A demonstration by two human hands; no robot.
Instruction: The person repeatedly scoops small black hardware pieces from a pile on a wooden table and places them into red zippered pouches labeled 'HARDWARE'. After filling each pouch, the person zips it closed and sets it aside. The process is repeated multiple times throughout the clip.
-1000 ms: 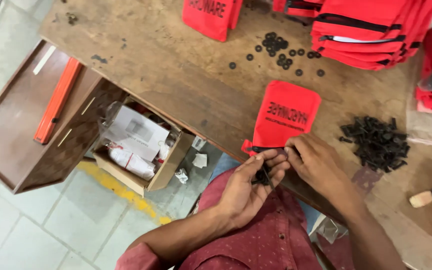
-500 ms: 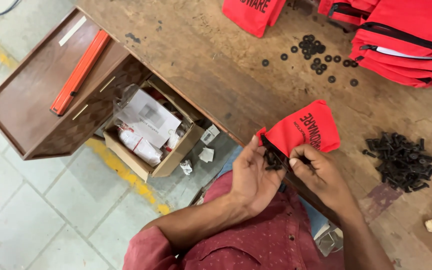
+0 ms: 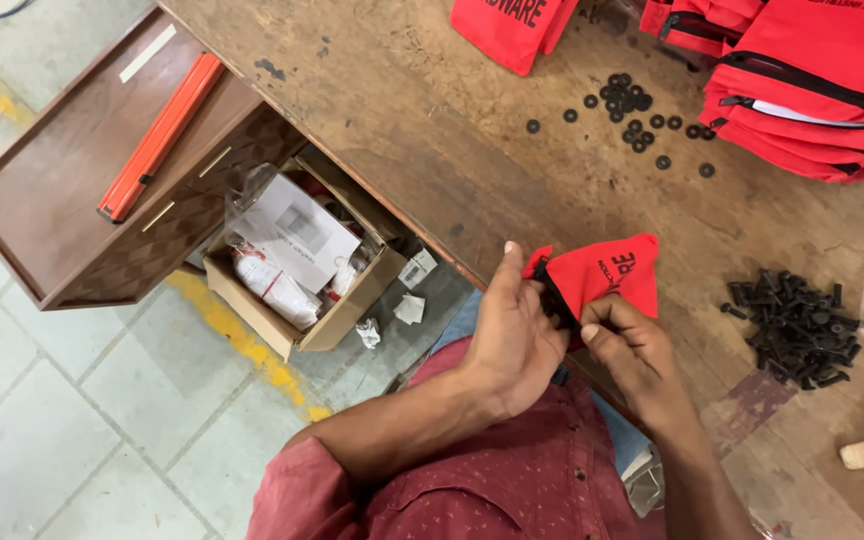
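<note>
Red pouch (image 3: 607, 275): at the bench (image 3: 432, 130) edge, gripped at its mouth by your left hand (image 3: 512, 335) and pinched by your right hand (image 3: 632, 350). Black bolts (image 3: 792, 325) heaped to the right; black washers (image 3: 632, 110) scattered beyond.

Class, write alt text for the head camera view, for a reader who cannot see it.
Both hands, left hand and right hand, hold a small red pouch open at the edge of a worn wooden table. Black bolts, black washers and stacked red zip bags lie nearby.
</note>
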